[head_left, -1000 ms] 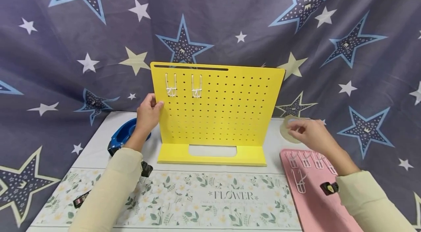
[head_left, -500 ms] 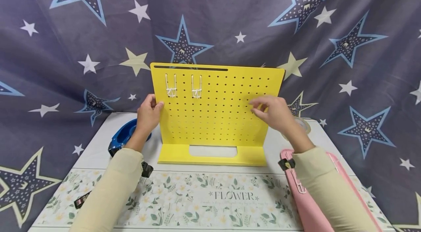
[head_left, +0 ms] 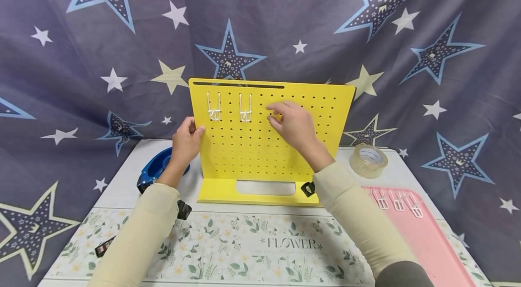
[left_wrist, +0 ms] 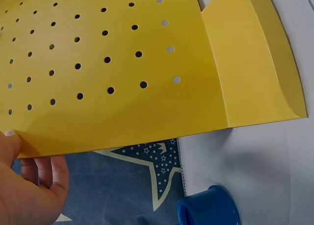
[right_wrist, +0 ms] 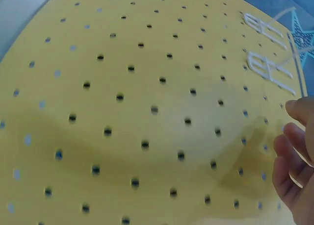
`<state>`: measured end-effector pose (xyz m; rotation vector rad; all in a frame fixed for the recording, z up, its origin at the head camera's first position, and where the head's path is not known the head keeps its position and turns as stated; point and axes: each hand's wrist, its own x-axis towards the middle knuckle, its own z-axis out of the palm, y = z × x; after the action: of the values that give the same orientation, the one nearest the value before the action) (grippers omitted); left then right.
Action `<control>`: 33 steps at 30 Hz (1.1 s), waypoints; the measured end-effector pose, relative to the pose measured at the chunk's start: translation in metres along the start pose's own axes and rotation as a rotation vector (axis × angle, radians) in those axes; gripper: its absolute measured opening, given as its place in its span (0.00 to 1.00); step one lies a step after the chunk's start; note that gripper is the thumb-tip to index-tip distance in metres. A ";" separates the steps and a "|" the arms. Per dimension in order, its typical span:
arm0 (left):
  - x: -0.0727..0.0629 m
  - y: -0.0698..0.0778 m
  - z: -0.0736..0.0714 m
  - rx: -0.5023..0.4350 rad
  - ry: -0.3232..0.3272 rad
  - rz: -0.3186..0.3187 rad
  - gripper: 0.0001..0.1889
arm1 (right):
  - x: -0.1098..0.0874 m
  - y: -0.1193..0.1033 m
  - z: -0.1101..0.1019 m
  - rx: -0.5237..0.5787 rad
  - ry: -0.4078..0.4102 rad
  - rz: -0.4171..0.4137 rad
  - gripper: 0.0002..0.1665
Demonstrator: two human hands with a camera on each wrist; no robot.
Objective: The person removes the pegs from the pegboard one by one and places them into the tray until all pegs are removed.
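Observation:
A yellow pegboard [head_left: 236,151] stands upright on its own base. My left hand [head_left: 186,142] grips its left edge, thumb on the front face and fingers behind, as the left wrist view also shows. Two white wire hooks hang near the top left: one outer hook [head_left: 213,110] and one inner hook [head_left: 245,110]. My right hand [head_left: 295,126] hovers before the board, just right of the inner hook. Its fingers are loosely bent, with a gap between thumb and forefinger, and I see nothing held. In the right wrist view, the right hand [right_wrist: 297,156] appears at the right edge.
To the right lies a pink tray [head_left: 431,242] with several white wire hooks [head_left: 398,200], partly covered by my right sleeve. Behind it sits a roll of clear tape [head_left: 368,161]. A blue tape dispenser [head_left: 152,171] is left of the board. A flowered mat [head_left: 244,246] covers the front.
My right hand has moved left from beside the tape roll and across the pegboard's front, toward the inner hook. The left hand keeps its hold on the board edge.

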<state>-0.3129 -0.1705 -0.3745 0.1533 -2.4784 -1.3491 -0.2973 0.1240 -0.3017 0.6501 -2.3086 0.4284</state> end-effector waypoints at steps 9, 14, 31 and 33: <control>0.001 0.001 0.000 0.007 -0.004 -0.014 0.14 | 0.016 -0.025 0.030 -0.056 0.025 -0.048 0.14; 0.001 0.000 0.001 0.010 0.006 -0.011 0.14 | 0.019 -0.033 0.041 -0.050 0.089 -0.074 0.10; 0.001 0.000 0.002 0.015 0.018 -0.012 0.13 | 0.022 -0.041 0.052 -0.067 0.193 -0.043 0.07; 0.001 0.000 0.001 0.016 0.017 -0.015 0.13 | 0.021 -0.041 0.052 -0.067 0.192 -0.045 0.07</control>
<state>-0.3143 -0.1697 -0.3749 0.1868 -2.4793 -1.3286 -0.3155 0.0588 -0.3191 0.6000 -2.1130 0.3735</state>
